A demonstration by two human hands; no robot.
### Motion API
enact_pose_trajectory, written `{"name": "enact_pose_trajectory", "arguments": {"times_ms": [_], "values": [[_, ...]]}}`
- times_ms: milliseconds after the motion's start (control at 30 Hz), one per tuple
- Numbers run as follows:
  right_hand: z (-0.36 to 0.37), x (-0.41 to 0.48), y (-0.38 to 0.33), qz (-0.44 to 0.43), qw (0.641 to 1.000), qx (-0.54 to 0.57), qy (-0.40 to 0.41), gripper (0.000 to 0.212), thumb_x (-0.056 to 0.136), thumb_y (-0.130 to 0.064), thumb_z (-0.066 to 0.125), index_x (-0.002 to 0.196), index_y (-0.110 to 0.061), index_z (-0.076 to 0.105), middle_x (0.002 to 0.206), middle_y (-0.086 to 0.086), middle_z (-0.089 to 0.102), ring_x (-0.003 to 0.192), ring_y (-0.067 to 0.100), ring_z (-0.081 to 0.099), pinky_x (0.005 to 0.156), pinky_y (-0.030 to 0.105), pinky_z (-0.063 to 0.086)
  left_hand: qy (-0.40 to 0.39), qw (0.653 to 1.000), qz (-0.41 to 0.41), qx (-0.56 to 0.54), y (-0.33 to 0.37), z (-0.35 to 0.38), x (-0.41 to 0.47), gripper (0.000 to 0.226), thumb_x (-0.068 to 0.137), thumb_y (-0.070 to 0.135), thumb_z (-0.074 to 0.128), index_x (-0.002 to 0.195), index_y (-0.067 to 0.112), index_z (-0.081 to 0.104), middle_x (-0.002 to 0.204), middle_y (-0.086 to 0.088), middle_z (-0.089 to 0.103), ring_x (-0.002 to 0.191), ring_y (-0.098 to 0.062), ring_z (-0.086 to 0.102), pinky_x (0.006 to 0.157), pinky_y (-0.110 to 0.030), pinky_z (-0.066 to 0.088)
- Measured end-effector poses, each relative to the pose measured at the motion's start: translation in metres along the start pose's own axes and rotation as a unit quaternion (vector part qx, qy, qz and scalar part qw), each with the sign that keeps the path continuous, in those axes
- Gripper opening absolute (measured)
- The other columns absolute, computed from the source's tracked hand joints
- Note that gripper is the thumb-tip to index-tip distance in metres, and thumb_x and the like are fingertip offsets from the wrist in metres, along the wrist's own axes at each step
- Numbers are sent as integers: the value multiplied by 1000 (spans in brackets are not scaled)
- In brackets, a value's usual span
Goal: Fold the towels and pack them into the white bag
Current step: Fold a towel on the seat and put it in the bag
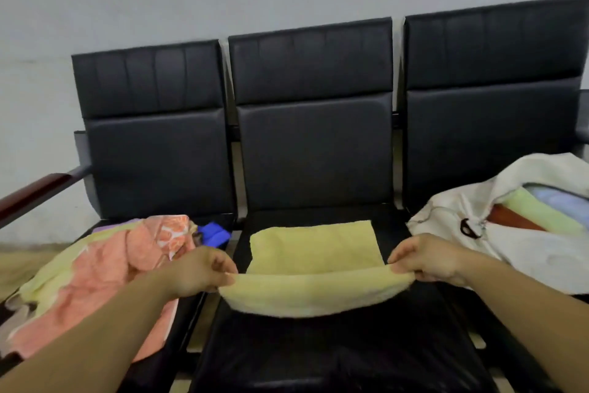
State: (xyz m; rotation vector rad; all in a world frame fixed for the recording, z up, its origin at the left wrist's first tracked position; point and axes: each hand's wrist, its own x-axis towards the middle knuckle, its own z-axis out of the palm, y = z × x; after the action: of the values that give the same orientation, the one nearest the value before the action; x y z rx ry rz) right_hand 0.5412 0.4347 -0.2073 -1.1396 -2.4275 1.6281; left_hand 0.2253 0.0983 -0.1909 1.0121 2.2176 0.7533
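A pale yellow towel (pixel 314 252) lies on the middle black seat (pixel 334 357), its near edge lifted off the cushion. My left hand (pixel 204 271) pinches the near left corner and my right hand (pixel 427 260) pinches the near right corner, so the raised edge sags between them. The white bag (pixel 538 252) lies on the right seat with its mouth open, and folded green, blue and orange towels show inside. A heap of unfolded towels (pixel 105 268), mostly orange and light green, covers the left seat.
A blue cloth (pixel 214 232) sits at the back of the left seat beside the heap. A wooden armrest (pixel 38 190) sticks out at the far left. The three black backrests (pixel 314 118) stand against a grey wall.
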Motion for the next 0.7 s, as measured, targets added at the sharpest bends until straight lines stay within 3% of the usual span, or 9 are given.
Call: {"name": "enact_pose_trajectory", "arguments": {"times_ms": [200,367,500,700], "values": [[28,12,31,45,999,-15,-6,16,86,-10,78,101,-10,74,86,4,71,74,12,63,58,19,51,-1,998,-55,-16,-33,36,15,8,89,8,74,95,14,76,86,-10,74,76,-16,64,67,-27,54],[40,36,42,13,998,-58,30,15,81,-13,82,95,-16,76,97,4,75,94,19,71,78,30,59,32,997,-58,33,-39,50,40,11,87,11,76,93,21,75,87,5,75,83,-9,70,73,-23,55],[42,60,36,-26,992,-102,70,15,81,-17,82,91,-25,74,93,-4,73,90,10,68,69,17,46,78,995,-51,25,-36,49,62,15,93,15,71,102,27,72,99,7,72,96,-11,68,83,-25,54],[29,97,20,-45,988,-96,113,10,88,-18,76,95,-25,73,89,-5,72,85,9,67,66,18,45,117,993,-9,-24,-27,33,99,22,98,7,61,109,25,66,97,-5,70,93,-20,69,85,-33,55]]}}
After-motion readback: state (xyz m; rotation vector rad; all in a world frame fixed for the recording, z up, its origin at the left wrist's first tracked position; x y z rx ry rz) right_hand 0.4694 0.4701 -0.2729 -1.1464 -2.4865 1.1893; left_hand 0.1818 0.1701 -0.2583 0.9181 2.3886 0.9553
